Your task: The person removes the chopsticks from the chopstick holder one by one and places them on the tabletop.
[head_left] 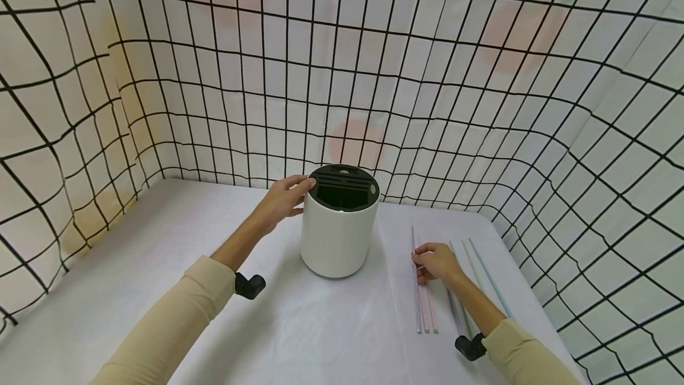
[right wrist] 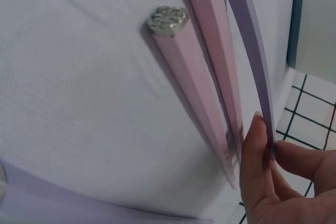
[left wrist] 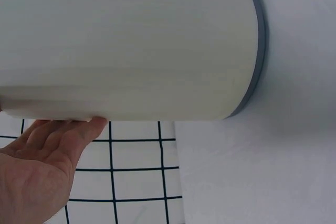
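Observation:
A white cylindrical holder (head_left: 336, 242) with a black slotted top (head_left: 342, 186) stands upright mid-table. My left hand (head_left: 283, 199) grips its upper left side near the rim; in the left wrist view the fingertips (left wrist: 97, 123) touch the white wall. To the right of the holder, my right hand (head_left: 435, 261) pinches a purple chopstick (right wrist: 252, 35) between thumb and fingers. Two pink chopsticks (right wrist: 184, 77) with silvery patterned ends lie beside it on the cloth. Another purple chopstick (right wrist: 79, 198) lies apart, at the lower left of the right wrist view.
Pale green (head_left: 472, 260) and bluish chopsticks (head_left: 488, 275) lie right of my right hand, partly under the forearm. A white cloth covers the table (head_left: 331, 337). Black wire grid panels (head_left: 352, 76) with white sheeting behind enclose the back and both sides.

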{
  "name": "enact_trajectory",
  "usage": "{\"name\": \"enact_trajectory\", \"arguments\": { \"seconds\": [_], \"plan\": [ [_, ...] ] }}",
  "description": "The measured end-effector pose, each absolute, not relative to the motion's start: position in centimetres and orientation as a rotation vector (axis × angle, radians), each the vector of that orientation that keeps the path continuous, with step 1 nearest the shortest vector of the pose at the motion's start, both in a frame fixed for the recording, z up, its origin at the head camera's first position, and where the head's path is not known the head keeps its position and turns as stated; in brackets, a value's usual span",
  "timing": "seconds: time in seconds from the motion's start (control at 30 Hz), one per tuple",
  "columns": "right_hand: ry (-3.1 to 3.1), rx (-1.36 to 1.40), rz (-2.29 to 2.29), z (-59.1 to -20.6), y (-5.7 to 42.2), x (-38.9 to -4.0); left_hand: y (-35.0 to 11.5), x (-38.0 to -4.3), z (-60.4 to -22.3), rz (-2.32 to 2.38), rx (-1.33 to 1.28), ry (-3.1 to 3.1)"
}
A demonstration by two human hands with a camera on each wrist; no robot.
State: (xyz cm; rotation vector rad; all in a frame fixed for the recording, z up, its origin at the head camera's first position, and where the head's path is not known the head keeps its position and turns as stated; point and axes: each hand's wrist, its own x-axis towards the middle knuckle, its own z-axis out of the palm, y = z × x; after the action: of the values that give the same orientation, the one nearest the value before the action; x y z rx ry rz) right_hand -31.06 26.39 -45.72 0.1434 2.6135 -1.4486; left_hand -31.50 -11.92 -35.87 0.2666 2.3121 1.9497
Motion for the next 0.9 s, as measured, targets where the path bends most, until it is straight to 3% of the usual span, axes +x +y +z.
{"name": "enact_trajectory", "arguments": {
  "seconds": [0.9],
  "plan": [
    [2.81,0.082,-1.279,-46.43,25.8,-31.34,-12.03,-31.28,-35.81,1.971,0.273,2.29]
  ]
}}
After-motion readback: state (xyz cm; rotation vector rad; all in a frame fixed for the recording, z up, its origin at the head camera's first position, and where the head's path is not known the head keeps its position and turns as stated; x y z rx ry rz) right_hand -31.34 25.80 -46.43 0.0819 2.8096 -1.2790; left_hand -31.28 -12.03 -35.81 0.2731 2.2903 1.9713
